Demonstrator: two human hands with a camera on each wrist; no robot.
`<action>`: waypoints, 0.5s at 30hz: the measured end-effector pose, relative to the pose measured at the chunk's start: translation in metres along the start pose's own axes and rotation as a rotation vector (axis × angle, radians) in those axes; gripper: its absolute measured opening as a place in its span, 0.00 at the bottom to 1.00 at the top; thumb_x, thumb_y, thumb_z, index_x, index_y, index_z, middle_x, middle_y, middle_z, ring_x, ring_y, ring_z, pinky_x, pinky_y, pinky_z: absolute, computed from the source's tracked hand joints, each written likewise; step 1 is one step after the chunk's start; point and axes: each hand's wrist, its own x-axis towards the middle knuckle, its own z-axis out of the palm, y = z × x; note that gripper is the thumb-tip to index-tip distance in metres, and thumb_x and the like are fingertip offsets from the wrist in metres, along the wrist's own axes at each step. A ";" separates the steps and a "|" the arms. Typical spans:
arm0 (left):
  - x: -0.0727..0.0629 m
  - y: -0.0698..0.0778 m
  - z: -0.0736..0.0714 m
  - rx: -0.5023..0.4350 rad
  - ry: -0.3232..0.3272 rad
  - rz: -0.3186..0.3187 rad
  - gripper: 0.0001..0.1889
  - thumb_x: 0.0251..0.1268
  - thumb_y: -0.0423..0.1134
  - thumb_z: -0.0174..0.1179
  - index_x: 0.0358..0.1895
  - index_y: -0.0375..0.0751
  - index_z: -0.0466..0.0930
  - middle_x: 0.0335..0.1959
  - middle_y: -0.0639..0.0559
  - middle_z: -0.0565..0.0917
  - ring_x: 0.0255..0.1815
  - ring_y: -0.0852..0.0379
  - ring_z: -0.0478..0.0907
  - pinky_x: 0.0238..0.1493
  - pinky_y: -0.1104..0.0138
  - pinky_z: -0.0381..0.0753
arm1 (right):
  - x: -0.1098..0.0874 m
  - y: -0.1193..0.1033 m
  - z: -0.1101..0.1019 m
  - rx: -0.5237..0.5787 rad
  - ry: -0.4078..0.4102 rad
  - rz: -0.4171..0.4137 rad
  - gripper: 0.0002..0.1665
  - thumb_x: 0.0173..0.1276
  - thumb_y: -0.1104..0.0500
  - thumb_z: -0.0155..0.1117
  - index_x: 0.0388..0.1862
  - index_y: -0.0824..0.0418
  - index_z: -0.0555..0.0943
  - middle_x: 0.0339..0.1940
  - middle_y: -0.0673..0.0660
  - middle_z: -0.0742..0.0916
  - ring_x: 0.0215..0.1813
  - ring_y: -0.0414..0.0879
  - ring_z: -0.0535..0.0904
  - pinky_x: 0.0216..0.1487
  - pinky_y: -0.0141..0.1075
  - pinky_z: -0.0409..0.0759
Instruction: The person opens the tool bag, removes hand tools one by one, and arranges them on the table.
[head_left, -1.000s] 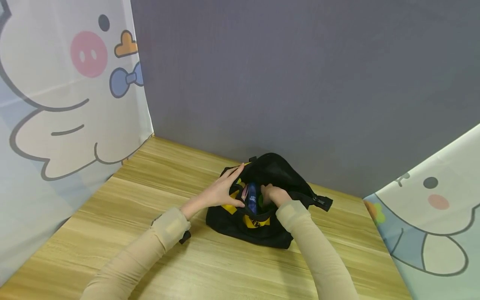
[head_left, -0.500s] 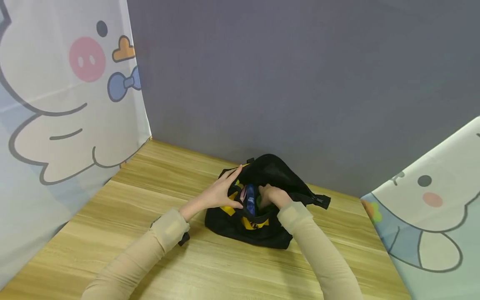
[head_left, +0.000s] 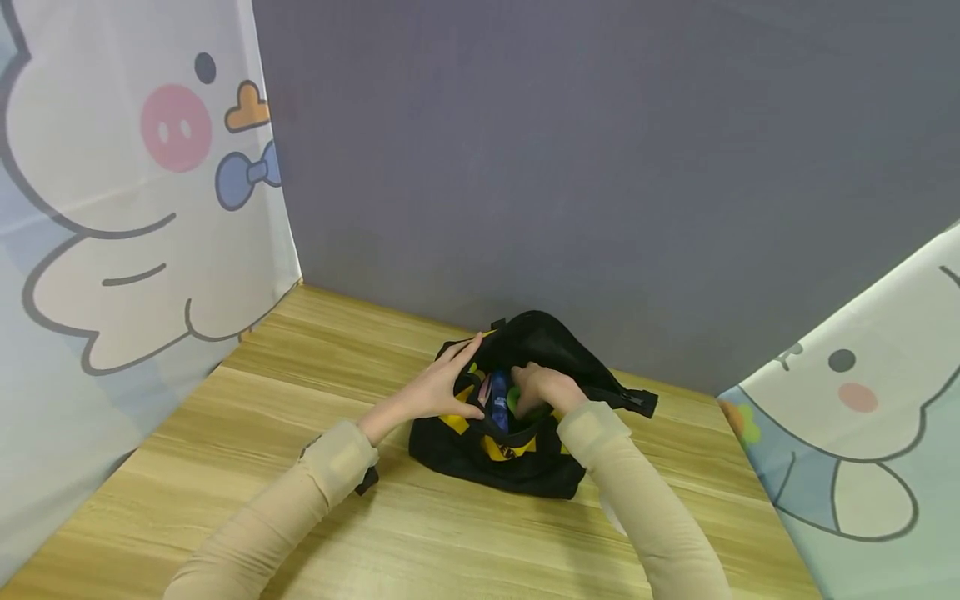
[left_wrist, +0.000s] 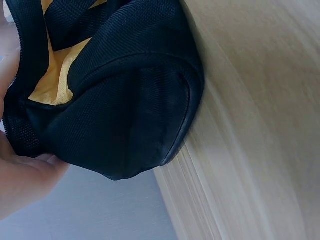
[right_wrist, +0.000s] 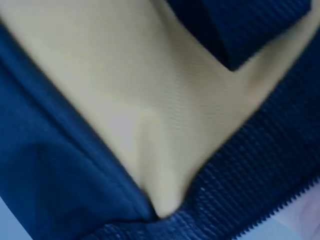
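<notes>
Wooden tabletop (head_left: 420, 542) bears a bag (head_left: 480, 468), right hand (head_left: 546, 388) partly inside.

A small screened-off recess is shown: a yellowish wood-grain desk (head_left: 450, 542) is closed in by a plain, flat grey panel (head_left: 562, 167) behind and by pale, creased cartoon-printed sheets (head_left: 191, 250) at both sides. The wider building cannot be identified.

Soft glare brightens the tabletop (head_left: 420, 550), while the right-wrist view looks blurred.
</notes>
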 end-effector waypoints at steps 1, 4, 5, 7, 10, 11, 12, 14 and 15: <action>0.000 0.000 0.000 -0.004 0.001 0.000 0.64 0.51 0.50 0.76 0.82 0.51 0.35 0.80 0.36 0.50 0.76 0.35 0.61 0.67 0.41 0.71 | -0.001 0.000 -0.001 -0.001 0.002 -0.001 0.46 0.60 0.48 0.74 0.74 0.59 0.66 0.71 0.64 0.74 0.69 0.57 0.71 0.65 0.52 0.75; 0.000 0.000 0.001 -0.007 0.002 0.000 0.63 0.51 0.50 0.76 0.82 0.51 0.35 0.80 0.36 0.50 0.76 0.34 0.61 0.67 0.40 0.71 | -0.005 -0.002 -0.005 0.005 0.000 -0.003 0.48 0.60 0.48 0.73 0.75 0.58 0.64 0.73 0.64 0.71 0.72 0.58 0.69 0.66 0.53 0.74; 0.000 0.000 0.001 -0.005 0.001 -0.001 0.64 0.51 0.51 0.76 0.82 0.52 0.35 0.80 0.36 0.50 0.76 0.34 0.61 0.67 0.41 0.71 | -0.006 -0.002 -0.007 0.008 0.003 -0.005 0.47 0.60 0.48 0.74 0.75 0.58 0.64 0.73 0.64 0.71 0.72 0.59 0.69 0.66 0.53 0.74; 0.000 0.000 0.001 -0.005 -0.003 -0.004 0.64 0.51 0.51 0.76 0.82 0.53 0.34 0.80 0.36 0.49 0.76 0.34 0.60 0.67 0.41 0.70 | -0.008 -0.003 -0.010 0.002 0.009 -0.010 0.47 0.61 0.48 0.73 0.75 0.57 0.65 0.74 0.64 0.70 0.73 0.59 0.68 0.67 0.53 0.74; 0.000 -0.001 0.001 -0.007 -0.006 -0.006 0.64 0.51 0.51 0.76 0.82 0.54 0.34 0.80 0.37 0.49 0.76 0.35 0.60 0.68 0.41 0.70 | -0.011 -0.003 -0.015 -0.006 0.025 -0.019 0.44 0.62 0.47 0.73 0.73 0.56 0.66 0.74 0.64 0.70 0.72 0.59 0.69 0.67 0.53 0.74; 0.000 -0.001 0.001 -0.006 -0.005 -0.007 0.64 0.51 0.51 0.76 0.82 0.54 0.34 0.80 0.37 0.49 0.76 0.35 0.60 0.68 0.41 0.70 | -0.012 -0.003 -0.017 -0.008 0.030 -0.022 0.44 0.62 0.47 0.72 0.73 0.56 0.66 0.74 0.64 0.70 0.72 0.59 0.69 0.67 0.53 0.74; 0.000 -0.001 0.001 -0.007 -0.005 -0.008 0.64 0.51 0.51 0.76 0.82 0.54 0.34 0.80 0.37 0.49 0.76 0.35 0.60 0.68 0.41 0.70 | -0.013 -0.004 -0.019 -0.009 0.033 -0.023 0.43 0.62 0.47 0.72 0.73 0.56 0.66 0.74 0.65 0.70 0.72 0.59 0.69 0.67 0.53 0.74; 0.000 -0.001 0.001 -0.010 -0.004 -0.008 0.64 0.51 0.51 0.76 0.82 0.55 0.33 0.80 0.37 0.49 0.76 0.35 0.60 0.68 0.41 0.70 | -0.015 -0.004 -0.022 -0.002 0.039 -0.027 0.43 0.63 0.47 0.72 0.73 0.56 0.67 0.74 0.65 0.69 0.71 0.59 0.70 0.68 0.54 0.73; -0.001 -0.001 0.000 -0.014 -0.004 -0.005 0.64 0.51 0.51 0.76 0.82 0.54 0.34 0.80 0.37 0.49 0.76 0.34 0.60 0.68 0.41 0.70 | -0.016 -0.004 -0.023 0.000 0.042 -0.029 0.43 0.63 0.48 0.72 0.73 0.56 0.67 0.74 0.65 0.69 0.71 0.59 0.70 0.68 0.54 0.73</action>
